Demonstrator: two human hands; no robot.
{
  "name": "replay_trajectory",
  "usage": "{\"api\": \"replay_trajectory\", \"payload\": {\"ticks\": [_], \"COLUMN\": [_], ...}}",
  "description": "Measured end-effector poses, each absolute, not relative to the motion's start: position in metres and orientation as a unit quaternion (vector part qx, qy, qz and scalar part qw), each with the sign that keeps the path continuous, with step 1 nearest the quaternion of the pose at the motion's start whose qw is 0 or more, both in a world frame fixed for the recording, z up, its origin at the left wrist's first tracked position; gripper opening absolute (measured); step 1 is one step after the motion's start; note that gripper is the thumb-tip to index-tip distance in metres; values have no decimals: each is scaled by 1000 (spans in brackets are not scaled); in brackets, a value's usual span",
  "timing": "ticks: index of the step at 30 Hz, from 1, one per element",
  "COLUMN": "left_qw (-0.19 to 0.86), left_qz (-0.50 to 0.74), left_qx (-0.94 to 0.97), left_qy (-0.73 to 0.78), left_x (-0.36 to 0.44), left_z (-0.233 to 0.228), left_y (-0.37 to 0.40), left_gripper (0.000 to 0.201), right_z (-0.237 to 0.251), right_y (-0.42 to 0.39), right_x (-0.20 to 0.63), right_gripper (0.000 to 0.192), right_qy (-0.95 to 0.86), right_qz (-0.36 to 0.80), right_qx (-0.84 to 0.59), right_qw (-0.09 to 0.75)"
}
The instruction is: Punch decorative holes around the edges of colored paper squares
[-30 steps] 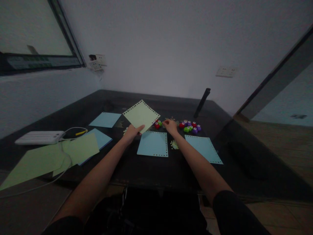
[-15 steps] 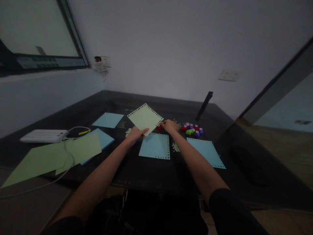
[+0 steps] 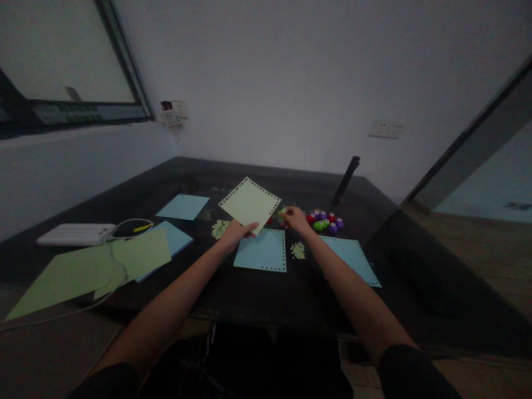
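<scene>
My left hand (image 3: 238, 233) pinches the lower corner of a pale green sheet of paper (image 3: 249, 204), held up and turned like a diamond. Small holes line its upper and right edges. Just right of the sheet, my right hand (image 3: 294, 217) is closed on a small green hole punch (image 3: 283, 213) with an eye-like top. A bit of a red punch (image 3: 270, 220) shows between the sheet and that hand. Under the raised sheet lies a blue sheet (image 3: 261, 252) with holes along its right and bottom edges.
Several red, purple and green punches (image 3: 326, 221) cluster to the right. Paper bits lie in two piles (image 3: 298, 250). Another holed blue sheet (image 3: 351, 257) is at right. Left are a blue sheet (image 3: 183, 206), green sheets (image 3: 143, 255), and a white device (image 3: 77, 234) with a cable.
My right hand has shifted slightly right from the sheet's corner, and the green punch in its fingers now shows. The green sheet has moved a little right with my left hand.
</scene>
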State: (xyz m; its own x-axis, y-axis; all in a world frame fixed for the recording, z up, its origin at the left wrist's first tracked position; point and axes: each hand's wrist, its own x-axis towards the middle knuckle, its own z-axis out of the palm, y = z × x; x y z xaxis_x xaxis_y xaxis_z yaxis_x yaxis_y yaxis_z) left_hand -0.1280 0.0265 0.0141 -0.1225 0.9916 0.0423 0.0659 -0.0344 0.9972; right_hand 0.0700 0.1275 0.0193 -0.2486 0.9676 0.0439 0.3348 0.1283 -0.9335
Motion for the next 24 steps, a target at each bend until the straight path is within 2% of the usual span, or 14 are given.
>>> {"api": "replay_trajectory", "payload": {"ticks": [4,8,12,17,24], "left_qw": [475,493,485,465,463], "left_qz": [529,544,552,529,536], "left_qx": [494,482,493,518,491], "left_qy": [501,478,465,485,508], "left_x": [-101,-68,-45,-48,-54], "left_z": [29,33,19,4,0], "left_y": [25,25,21,20,26], "left_gripper": [32,36,35,29,26], "right_z": [24,25,19,6,-2], "right_y": [84,45,32,37,41], "right_x": [109,137,143,136,135], "right_gripper": [32,41,35,27,25], "right_qy": [-592,-508,-460,-473,-589], "right_qz": [559,608,631,617,506], "right_qx": [-417,-397,-388,-417,-457], "right_qw": [405,463,490,471,434]}}
